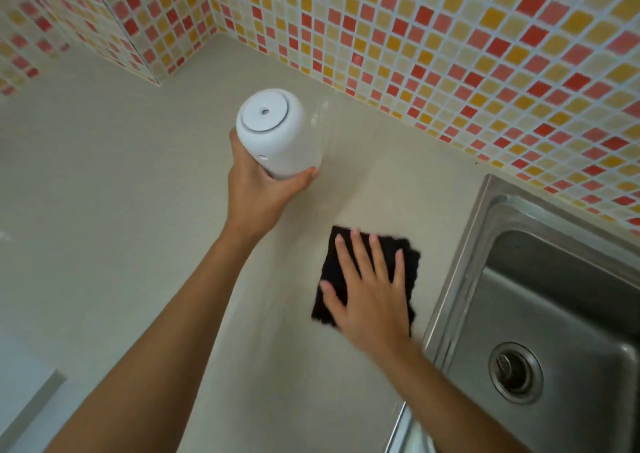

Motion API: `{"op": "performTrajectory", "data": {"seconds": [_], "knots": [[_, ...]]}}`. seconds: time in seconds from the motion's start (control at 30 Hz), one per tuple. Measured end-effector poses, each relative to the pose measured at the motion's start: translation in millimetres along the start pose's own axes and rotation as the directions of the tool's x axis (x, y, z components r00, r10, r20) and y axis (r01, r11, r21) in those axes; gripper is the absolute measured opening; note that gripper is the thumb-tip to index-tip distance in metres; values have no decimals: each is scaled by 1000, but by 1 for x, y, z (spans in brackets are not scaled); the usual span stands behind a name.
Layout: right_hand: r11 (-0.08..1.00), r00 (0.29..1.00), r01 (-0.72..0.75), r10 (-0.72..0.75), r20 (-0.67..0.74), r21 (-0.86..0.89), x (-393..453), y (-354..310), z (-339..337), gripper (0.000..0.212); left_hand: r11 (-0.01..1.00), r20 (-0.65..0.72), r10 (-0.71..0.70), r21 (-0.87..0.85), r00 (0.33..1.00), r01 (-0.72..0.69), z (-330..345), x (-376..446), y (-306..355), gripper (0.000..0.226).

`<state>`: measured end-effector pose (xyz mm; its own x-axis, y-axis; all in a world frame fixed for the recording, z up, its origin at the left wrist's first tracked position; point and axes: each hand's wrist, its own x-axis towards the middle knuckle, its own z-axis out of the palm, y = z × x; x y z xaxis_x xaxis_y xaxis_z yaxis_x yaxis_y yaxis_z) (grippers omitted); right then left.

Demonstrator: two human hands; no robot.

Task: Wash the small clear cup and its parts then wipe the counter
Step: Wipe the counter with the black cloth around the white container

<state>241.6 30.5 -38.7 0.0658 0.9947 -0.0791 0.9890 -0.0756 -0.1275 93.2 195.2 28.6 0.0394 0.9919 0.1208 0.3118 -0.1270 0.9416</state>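
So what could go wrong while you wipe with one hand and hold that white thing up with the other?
1. The left hand grips the white container only near its lower end, so it might slip and drop onto the counter.
2. The right hand presses flat on the black cloth close to the steel sink; a wide stroke could push the cloth over the rim.
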Motion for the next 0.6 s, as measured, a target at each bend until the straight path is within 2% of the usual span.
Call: {"op": "performTrajectory", "data": {"seconds": [0.07, 0.2, 0.3, 0.37, 0.43, 0.53, 0.6], "knots": [[999, 999, -27, 26, -20, -24, 48, 17, -2, 69, 1000, -2, 9, -9, 1000, -9, -9, -5, 2, 102], [974, 974, -224, 223, 25, 35, 149, 44, -10, 69, 1000, -34, 14, -6, 999, -14, -29, -19, 7, 101], [972, 972, -234, 235, -29, 34, 142, 18, -4, 68, 1000, -71, 16, -3, 997, -17, -50, -25, 12, 102], [992, 988, -122, 123, -90, 18, 96, -14, 1, 68, 1000, -78, 15, 16, 997, -14, -63, -24, 14, 102], [997, 996, 68, -66, -55, 29, 27, -52, 8, 68, 999, -88, 24, 42, 996, -20, -74, -23, 13, 103], [937, 937, 346, -348, 40, 54, -59, -91, 15, 70, 999, -94, 8, 37, 996, -5, -85, -24, 13, 102], [898, 898, 438, -439, 30, 54, -47, -84, 18, 71, 1000, -111, -9, 17, 994, 11, -92, -28, 14, 100]]}}
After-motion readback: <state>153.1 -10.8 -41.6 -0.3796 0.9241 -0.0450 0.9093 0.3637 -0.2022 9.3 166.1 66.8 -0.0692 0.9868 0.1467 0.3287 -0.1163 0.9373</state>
